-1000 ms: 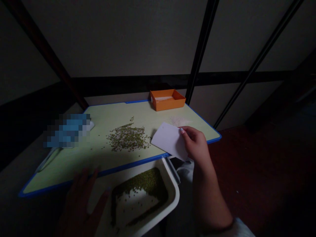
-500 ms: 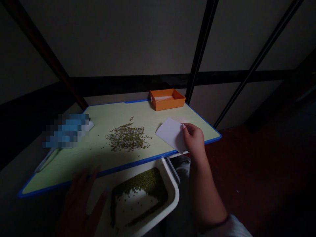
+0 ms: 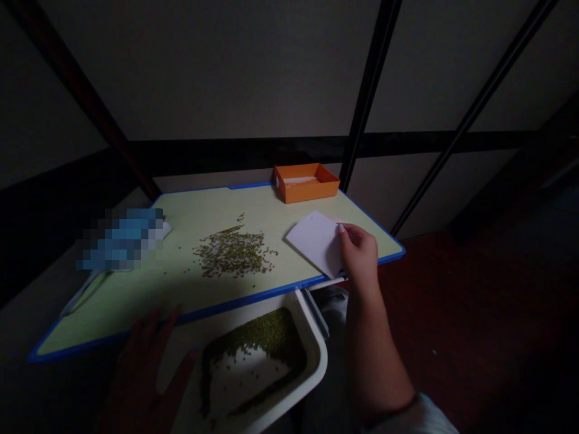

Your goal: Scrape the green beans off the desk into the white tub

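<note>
One white card, flat, smooth and roughly four-sided, over the right front of the worktop; its right edge lies in the grip of the right hand, pinched with the thumb on top, most of the sheet extending leftward. One left hand, fingers spread, grip wide, beside the white tub; contact too dark to tell. Tub: rounded corners, small green grains heaped inside. Worktop: pale green, blue rim, loose scatter of grains. One orange box, open, rectangular, at the back edge.
</note>
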A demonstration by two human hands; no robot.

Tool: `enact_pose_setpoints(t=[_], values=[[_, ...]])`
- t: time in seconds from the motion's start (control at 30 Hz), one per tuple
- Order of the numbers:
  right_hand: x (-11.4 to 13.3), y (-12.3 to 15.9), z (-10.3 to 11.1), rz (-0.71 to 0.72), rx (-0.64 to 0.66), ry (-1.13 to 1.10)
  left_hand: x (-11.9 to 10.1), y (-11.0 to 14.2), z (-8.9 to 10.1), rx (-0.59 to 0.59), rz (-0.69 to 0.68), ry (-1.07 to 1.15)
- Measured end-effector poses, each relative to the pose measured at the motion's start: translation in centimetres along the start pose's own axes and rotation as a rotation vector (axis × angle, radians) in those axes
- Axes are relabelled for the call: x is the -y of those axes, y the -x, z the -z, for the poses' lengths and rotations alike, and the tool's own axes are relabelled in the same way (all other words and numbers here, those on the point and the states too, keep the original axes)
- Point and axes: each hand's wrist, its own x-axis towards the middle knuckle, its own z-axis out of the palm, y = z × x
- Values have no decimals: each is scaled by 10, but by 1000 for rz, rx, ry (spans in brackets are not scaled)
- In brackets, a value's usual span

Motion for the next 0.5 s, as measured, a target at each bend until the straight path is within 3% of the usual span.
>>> enact_pose_setpoints(t=[0.27,0.5], values=[[4,7,-24,57,116,74,-4,0,3,5,10,2],[-5,-6,-9,60,-34,215,-6,0,2,16,12,4]])
